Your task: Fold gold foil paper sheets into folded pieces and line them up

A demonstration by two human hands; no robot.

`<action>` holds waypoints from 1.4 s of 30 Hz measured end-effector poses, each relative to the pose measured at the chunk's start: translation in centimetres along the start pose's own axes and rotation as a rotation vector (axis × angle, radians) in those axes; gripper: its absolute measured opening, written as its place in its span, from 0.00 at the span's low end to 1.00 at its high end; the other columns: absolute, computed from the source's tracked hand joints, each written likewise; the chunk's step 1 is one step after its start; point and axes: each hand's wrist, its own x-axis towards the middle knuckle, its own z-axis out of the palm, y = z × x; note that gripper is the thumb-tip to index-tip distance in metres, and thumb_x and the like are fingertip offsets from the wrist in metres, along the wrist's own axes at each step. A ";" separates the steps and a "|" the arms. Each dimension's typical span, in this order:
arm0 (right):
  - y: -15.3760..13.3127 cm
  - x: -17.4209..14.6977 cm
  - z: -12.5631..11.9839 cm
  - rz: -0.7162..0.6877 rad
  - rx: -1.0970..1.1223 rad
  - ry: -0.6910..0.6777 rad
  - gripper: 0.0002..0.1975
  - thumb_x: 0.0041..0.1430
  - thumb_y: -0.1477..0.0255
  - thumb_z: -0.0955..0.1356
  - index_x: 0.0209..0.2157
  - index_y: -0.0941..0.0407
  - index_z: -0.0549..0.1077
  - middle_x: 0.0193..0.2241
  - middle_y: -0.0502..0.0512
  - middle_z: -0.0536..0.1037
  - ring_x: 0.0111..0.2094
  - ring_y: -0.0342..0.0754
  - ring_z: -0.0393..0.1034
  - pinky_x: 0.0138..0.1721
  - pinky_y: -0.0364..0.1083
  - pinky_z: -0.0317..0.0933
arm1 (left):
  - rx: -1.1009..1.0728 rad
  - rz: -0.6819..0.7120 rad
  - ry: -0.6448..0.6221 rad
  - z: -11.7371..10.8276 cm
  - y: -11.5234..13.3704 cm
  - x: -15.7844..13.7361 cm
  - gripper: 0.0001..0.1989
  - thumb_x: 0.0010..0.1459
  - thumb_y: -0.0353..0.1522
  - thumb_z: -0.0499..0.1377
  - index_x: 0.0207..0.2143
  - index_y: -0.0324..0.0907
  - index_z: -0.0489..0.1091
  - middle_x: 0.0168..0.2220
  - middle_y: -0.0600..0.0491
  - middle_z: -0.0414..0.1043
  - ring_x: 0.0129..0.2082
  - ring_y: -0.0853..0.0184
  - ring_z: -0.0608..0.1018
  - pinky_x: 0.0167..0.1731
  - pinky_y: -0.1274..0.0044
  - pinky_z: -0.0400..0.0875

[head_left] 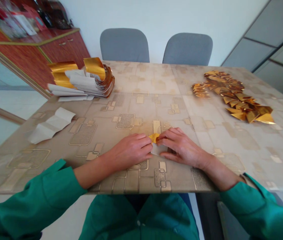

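Between my two hands, at the middle of the near table side, lies a small sheet of gold paper (154, 137), folded at its far edge, with its pale back showing below. My left hand (133, 149) has its fingers bent together on the left end of the paper. On the right end, my right hand (178, 146) pinches the paper with curled fingers and thumb. Parts of the sheet are hidden under the fingers.
A thick stack of gold-and-white paper (93, 81) stands at the far left, with a loose creased sheet (52, 125) nearer me. Folded gold paper pieces (241, 103) are heaped at the far right. Two grey chairs (124, 45) stand behind the patterned tablecloth (154, 80).
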 end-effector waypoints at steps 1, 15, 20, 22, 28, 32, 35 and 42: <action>0.0 0.0 0.0 0.001 0.011 0.000 0.12 0.66 0.63 0.66 0.45 0.56 0.74 0.44 0.59 0.74 0.47 0.53 0.64 0.48 0.53 0.59 | -0.002 -0.003 -0.001 0.0 0.2 0.1 0.13 0.69 0.35 0.53 0.34 0.38 0.71 0.34 0.49 0.72 0.36 0.63 0.74 0.38 0.72 0.73; 0.4 -0.4 -0.6 -0.010 0.093 -0.011 0.21 0.57 0.58 0.73 0.47 0.56 0.73 0.47 0.59 0.74 0.48 0.54 0.65 0.50 0.54 0.59 | 0.098 -0.017 0.110 -0.2 1.0 0.4 0.13 0.68 0.27 0.50 0.30 0.39 0.69 0.30 0.51 0.72 0.30 0.66 0.73 0.30 0.76 0.70; 0.3 -0.3 -0.4 -0.011 0.125 0.013 0.04 0.65 0.71 0.67 0.39 0.55 0.73 0.43 0.56 0.75 0.45 0.49 0.66 0.49 0.51 0.60 | 0.051 -0.027 0.065 -0.2 1.0 -0.3 0.13 0.69 0.28 0.50 0.32 0.38 0.71 0.32 0.50 0.72 0.33 0.64 0.74 0.33 0.74 0.72; 0.2 -0.2 -0.3 -0.017 0.145 0.035 0.05 0.66 0.72 0.66 0.37 0.55 0.73 0.41 0.56 0.75 0.44 0.48 0.66 0.47 0.49 0.60 | 0.033 -0.031 0.054 -0.3 1.1 -0.5 0.13 0.69 0.27 0.49 0.35 0.38 0.72 0.34 0.49 0.73 0.35 0.64 0.74 0.36 0.74 0.73; 0.1 -0.3 0.0 0.011 0.234 0.067 0.05 0.66 0.71 0.67 0.34 0.54 0.73 0.34 0.51 0.75 0.40 0.47 0.67 0.47 0.51 0.56 | -0.010 -0.060 0.039 -0.3 1.6 -0.9 0.11 0.69 0.28 0.50 0.37 0.38 0.72 0.38 0.47 0.74 0.40 0.62 0.74 0.42 0.71 0.74; -0.1 -0.2 0.2 0.053 0.325 0.075 0.04 0.65 0.71 0.68 0.34 0.54 0.73 0.33 0.49 0.75 0.39 0.46 0.68 0.47 0.50 0.54 | -0.055 -0.064 0.036 -0.2 1.9 -1.0 0.13 0.70 0.26 0.48 0.36 0.37 0.71 0.39 0.47 0.73 0.40 0.63 0.74 0.42 0.71 0.75; -0.3 0.0 0.4 0.081 0.333 0.090 0.04 0.65 0.71 0.68 0.34 0.54 0.73 0.32 0.48 0.76 0.37 0.45 0.68 0.46 0.50 0.53 | -0.065 -0.053 0.042 0.1 2.2 -1.1 0.13 0.69 0.26 0.47 0.36 0.36 0.71 0.39 0.46 0.73 0.40 0.63 0.74 0.44 0.71 0.74; -0.5 0.0 1.0 0.158 0.276 0.150 0.04 0.61 0.76 0.69 0.33 0.55 0.72 0.29 0.46 0.75 0.35 0.44 0.68 0.45 0.49 0.51 | -0.018 -0.049 0.021 0.1 2.6 -0.8 0.15 0.68 0.34 0.52 0.55 0.39 0.67 0.37 0.48 0.71 0.35 0.62 0.72 0.35 0.70 0.73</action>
